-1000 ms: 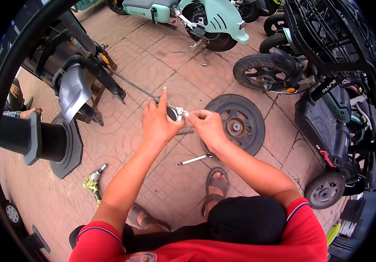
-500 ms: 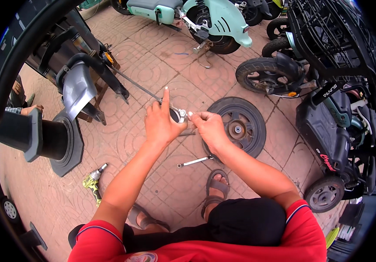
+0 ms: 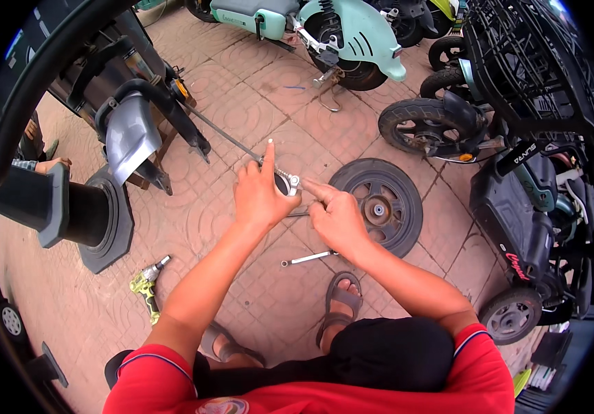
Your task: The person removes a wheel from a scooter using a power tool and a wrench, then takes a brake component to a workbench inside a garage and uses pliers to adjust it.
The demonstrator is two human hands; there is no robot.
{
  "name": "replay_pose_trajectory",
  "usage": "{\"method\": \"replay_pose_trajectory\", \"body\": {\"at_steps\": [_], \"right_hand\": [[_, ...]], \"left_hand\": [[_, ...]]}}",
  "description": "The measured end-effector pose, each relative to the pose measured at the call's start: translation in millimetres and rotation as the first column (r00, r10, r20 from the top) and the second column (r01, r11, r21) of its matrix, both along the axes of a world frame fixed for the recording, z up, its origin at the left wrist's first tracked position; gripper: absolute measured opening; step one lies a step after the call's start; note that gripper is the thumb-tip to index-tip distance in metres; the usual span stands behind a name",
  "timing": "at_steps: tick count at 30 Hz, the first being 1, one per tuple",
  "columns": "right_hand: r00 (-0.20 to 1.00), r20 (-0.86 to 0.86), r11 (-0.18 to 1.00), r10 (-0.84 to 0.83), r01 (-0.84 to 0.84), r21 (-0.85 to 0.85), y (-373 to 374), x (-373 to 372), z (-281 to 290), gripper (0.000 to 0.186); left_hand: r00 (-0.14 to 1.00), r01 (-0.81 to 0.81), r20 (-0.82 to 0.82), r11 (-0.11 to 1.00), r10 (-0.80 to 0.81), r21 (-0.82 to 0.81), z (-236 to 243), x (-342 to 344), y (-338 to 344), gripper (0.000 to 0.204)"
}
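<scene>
Metal part (image 3: 295,181) at twelve o'clock from the knee (image 3: 393,353): left hand (image 3: 258,196) wraps it snugly, seemingly steadying it against its ten-o'clock cable (image 3: 224,132); right hand (image 3: 339,219) extends a forefinger beside it, grip unclear.

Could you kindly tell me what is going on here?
A person in a red shirt is handling a small round metal part on the end of a dark cable. The left hand grips it, while the right hand points a finger close to it; whether they touch is unclear. A wheel lies flat on the paving, with a wrench nearby and a green power tool off to the left.
</scene>
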State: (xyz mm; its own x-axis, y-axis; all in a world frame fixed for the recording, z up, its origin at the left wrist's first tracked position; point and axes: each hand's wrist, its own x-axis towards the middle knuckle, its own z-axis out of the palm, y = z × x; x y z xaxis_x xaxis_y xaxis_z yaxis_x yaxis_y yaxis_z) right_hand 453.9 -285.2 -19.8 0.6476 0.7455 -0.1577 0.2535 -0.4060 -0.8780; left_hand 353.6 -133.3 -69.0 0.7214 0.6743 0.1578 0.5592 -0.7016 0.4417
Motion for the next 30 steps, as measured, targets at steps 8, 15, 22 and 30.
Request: {"method": "replay_pose_trajectory", "body": {"at_steps": [8,15,22,30], "right_hand": [[0.983,0.148,0.987,0.112,-0.128,0.101,-7.2,-13.2,8.7,0.039],[0.945,0.287,0.968,0.157,-0.205,0.144,-8.7,-5.2,-2.8,0.04],[0.965,0.236,0.979,0.116,-0.152,0.139,-7.5,-6.3,9.8,0.042],[0.926,0.369,0.96,0.073,-0.166,0.225,-5.8,-9.4,-4.6,0.037]], "left_hand": [[1.0,-0.017,-0.012,1.0,0.017,0.002,3.1,-2.5,-0.9,0.115],[1.0,0.001,-0.013,1.0,-0.001,0.004,2.0,-2.7,0.7,0.115],[1.0,-0.009,-0.004,1.0,0.009,-0.01,1.0,-3.8,2.4,0.114],[0.999,-0.033,0.01,0.999,0.033,0.016,-4.3,-3.6,1.4,0.111]]}}
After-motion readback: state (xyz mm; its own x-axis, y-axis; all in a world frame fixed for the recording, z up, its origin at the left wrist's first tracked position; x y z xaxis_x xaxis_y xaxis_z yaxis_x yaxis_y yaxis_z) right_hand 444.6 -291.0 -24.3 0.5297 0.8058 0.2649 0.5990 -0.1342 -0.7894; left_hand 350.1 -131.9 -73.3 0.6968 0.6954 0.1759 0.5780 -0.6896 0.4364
